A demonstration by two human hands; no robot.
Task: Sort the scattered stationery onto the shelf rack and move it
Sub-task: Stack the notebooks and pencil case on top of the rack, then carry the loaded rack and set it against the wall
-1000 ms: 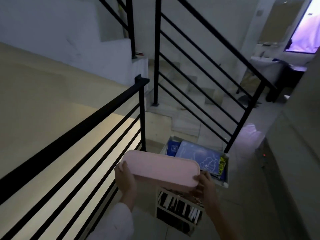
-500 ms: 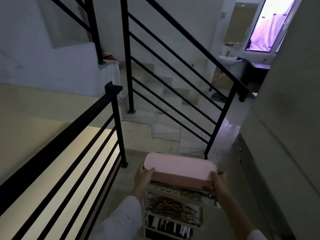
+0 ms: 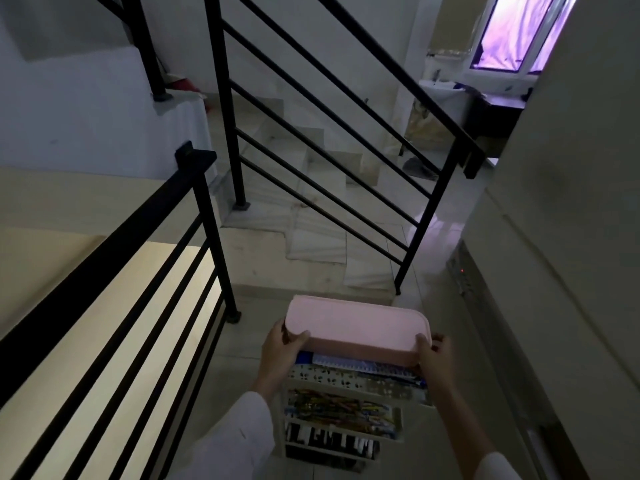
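left: railing (image 3: 104,268) runs close beside rack (image 3: 356,327), blocks that side
ahead: steps (image 3: 311,244) just past rack, fenced by stair rail (image 3: 432,209)
right: wall (image 3: 561,220) near right hand (image 3: 433,351)
open: floor (image 3: 446,244) strip between stair rail and wall

No legible text or labels anywhere

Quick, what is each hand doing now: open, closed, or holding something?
Left hand: grips the left end of the pink, rounded plastic case.
Right hand: grips its right end.
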